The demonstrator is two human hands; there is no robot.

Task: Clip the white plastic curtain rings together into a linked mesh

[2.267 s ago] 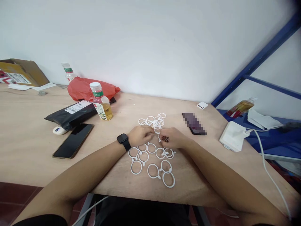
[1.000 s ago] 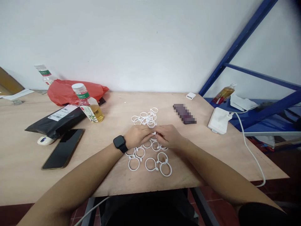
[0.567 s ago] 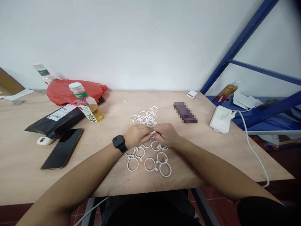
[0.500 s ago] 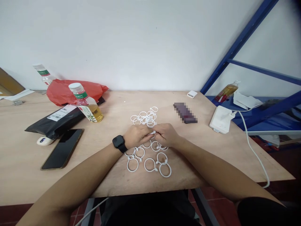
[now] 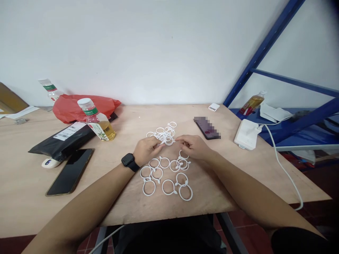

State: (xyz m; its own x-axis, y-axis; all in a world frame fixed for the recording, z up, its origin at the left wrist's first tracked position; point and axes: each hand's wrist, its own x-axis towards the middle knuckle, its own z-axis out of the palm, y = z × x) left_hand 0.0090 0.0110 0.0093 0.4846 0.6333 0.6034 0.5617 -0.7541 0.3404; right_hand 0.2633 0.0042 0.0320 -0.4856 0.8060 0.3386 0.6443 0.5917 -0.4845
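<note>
A heap of white plastic rings (image 5: 169,132), each with a small tab, lies in the middle of the table. My left hand (image 5: 147,150), wearing a black watch, is at the heap's near left side, thumb and index finger closed at a ring's edge; the fingertips are partly hidden. My right hand (image 5: 195,146) hovers at the heap's right, fingers bent but apart, with nothing visible in them. Just below its fingers lies a single white ring (image 5: 183,154). Closer to me, several more rings (image 5: 168,187) are spread flat, some overlapping.
To the left are a drink bottle (image 5: 102,127), a red plastic bag (image 5: 71,107), a black parcel (image 5: 62,141), a white case (image 5: 50,162) and a phone (image 5: 70,173). Right of the heap lies another phone (image 5: 205,127); beyond it stands a white power adapter (image 5: 247,134) with a cable.
My hands have parted from where they met over a ring. The left has moved left to the heap, the right slightly right. A ring now lies below my right fingers.
</note>
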